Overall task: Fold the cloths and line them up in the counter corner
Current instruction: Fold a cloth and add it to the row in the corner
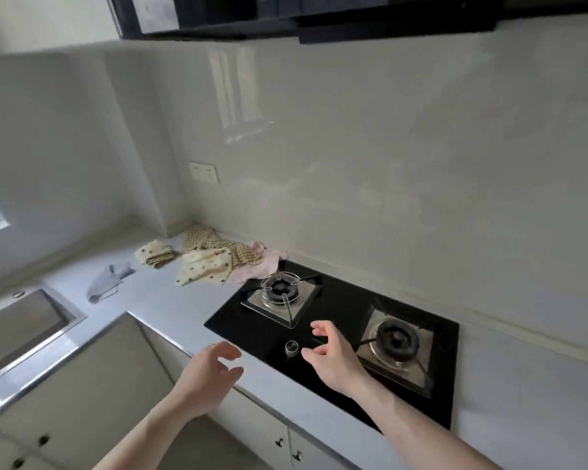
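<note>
Two bare hands hover nearest the camera, both empty with a wide, relaxed grip: the left hand point(209, 376) over the desk edge, the right hand point(333, 356) above the black glass two-burner gas hob point(336, 300). Five cloths lie toward the pale grey desk point(170, 300) corner: one crumpled grey cloth point(106, 280), one folded cream dotted cloth point(155, 253), and a heap of one cream dotted cloth point(206, 270), one checked tan cloth point(218, 245) and one pink cloth point(262, 266). One steel sink point(24, 320) sits left; white walls surround.

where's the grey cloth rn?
Head view, left side: the grey cloth lies crumpled on the counter between the sink and the small folded dotted cloth, apart from both hands.
</note>
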`<act>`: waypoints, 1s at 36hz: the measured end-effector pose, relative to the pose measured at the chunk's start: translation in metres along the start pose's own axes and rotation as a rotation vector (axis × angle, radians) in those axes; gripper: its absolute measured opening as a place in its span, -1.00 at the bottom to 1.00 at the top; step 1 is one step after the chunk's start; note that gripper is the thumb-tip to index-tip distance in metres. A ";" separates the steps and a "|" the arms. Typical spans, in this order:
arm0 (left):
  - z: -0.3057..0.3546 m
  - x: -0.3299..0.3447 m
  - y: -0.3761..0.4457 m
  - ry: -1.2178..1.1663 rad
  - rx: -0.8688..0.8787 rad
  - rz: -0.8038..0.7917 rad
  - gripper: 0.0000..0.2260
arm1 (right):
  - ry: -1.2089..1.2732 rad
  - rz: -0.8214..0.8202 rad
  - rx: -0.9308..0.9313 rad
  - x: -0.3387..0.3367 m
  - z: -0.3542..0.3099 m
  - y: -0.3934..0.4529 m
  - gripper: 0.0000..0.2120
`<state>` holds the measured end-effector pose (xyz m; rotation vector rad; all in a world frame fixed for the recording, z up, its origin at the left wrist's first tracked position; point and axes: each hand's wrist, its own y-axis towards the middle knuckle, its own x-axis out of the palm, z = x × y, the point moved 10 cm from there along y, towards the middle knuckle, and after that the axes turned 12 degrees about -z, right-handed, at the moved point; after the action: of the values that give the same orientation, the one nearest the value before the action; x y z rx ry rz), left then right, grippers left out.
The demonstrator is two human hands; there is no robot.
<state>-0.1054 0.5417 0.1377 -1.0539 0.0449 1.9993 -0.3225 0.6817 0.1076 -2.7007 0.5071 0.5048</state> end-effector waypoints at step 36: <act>-0.302 -0.306 0.074 -0.084 -0.297 0.287 -0.85 | -0.159 -0.433 -0.150 0.282 -0.212 0.317 -0.59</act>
<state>0.1278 0.1735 0.1300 -1.2019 -0.1583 2.3607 -0.1455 0.2418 0.0964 -2.7622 -0.1654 0.6436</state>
